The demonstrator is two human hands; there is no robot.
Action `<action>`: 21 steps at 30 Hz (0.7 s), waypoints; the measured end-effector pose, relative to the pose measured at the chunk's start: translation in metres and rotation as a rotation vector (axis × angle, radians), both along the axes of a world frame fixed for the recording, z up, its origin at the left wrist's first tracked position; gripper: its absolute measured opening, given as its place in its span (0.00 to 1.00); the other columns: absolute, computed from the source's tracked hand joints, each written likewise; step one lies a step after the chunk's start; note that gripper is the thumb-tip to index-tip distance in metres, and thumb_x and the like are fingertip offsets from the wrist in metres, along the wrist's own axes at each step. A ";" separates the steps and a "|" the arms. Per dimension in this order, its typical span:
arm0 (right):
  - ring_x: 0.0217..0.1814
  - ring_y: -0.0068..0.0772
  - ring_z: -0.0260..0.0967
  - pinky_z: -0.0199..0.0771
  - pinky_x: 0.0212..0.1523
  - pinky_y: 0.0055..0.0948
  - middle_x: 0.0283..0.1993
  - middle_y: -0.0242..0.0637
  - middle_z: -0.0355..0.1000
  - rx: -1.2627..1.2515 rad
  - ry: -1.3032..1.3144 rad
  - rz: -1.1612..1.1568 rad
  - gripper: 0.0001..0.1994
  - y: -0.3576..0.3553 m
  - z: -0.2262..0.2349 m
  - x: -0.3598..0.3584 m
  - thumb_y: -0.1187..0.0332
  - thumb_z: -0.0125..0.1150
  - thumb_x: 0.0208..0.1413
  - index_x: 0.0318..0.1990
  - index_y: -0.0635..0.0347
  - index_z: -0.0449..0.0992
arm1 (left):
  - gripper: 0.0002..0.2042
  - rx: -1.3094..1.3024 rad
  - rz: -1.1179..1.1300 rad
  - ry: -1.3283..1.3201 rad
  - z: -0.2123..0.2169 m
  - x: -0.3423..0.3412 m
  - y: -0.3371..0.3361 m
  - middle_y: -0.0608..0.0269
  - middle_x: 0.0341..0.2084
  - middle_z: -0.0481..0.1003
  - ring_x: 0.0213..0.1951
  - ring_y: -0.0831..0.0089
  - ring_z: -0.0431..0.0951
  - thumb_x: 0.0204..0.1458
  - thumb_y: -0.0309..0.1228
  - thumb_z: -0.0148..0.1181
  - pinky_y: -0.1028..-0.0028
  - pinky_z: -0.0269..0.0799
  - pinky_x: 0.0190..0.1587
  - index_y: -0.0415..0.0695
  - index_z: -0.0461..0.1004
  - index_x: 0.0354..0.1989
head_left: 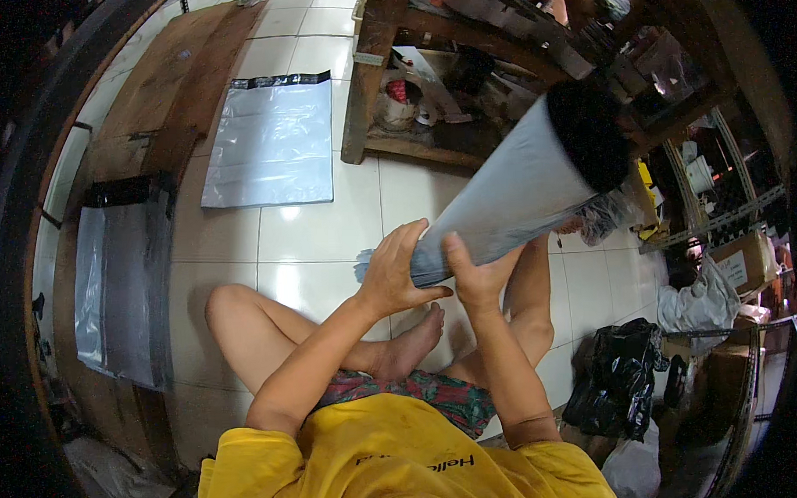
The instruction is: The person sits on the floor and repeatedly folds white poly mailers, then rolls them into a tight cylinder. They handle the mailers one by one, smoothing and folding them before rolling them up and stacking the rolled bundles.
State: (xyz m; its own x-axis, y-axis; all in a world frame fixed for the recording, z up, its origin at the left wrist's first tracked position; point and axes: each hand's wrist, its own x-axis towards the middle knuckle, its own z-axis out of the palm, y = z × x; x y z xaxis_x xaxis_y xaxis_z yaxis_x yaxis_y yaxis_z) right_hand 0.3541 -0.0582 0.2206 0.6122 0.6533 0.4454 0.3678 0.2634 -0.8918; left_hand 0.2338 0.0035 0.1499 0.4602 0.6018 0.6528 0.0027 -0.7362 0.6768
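A thick stack of grey plastic mailing bags, black at its far end, is gathered into a narrow bundle and held slanting up to the right. My left hand is closed round the bundle's near end, where crumpled edges stick out past the fingers. My right hand grips the same end from the right, its thumb lying on top. Beyond my hands, a flat pile of the same kind of bags lies on the tiles. Another pile of grey bags with a black top strip rests at the left.
My crossed legs are on the white tiled floor. A wooden workbench with cluttered shelves stands ahead. Wooden boards lie at the left. To the right are a black plastic bag, a metal rack and a cardboard box.
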 end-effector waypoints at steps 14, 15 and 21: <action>0.72 0.42 0.55 0.53 0.73 0.39 0.68 0.48 0.58 -0.393 -0.051 0.403 0.62 -0.032 -0.048 0.050 0.63 0.86 0.30 0.70 0.65 0.44 | 0.58 -0.266 0.026 0.038 -0.077 0.012 -0.024 0.38 0.61 0.64 0.58 0.39 0.70 0.33 0.39 0.82 0.52 0.70 0.60 0.43 0.45 0.71; 0.71 0.40 0.59 0.57 0.71 0.39 0.67 0.45 0.62 -0.420 -0.069 0.453 0.55 -0.031 -0.033 0.044 0.65 0.86 0.33 0.68 0.64 0.52 | 0.58 -0.330 0.028 0.059 -0.078 0.011 -0.029 0.38 0.61 0.64 0.59 0.39 0.70 0.33 0.39 0.82 0.52 0.70 0.60 0.43 0.45 0.71; 0.63 0.42 0.68 0.64 0.68 0.41 0.61 0.46 0.70 -0.409 -0.140 0.399 0.43 -0.027 -0.035 0.032 0.68 0.83 0.36 0.62 0.66 0.65 | 0.56 -0.558 0.056 0.088 -0.092 0.019 -0.039 0.39 0.64 0.61 0.63 0.42 0.67 0.34 0.38 0.81 0.56 0.69 0.61 0.42 0.48 0.71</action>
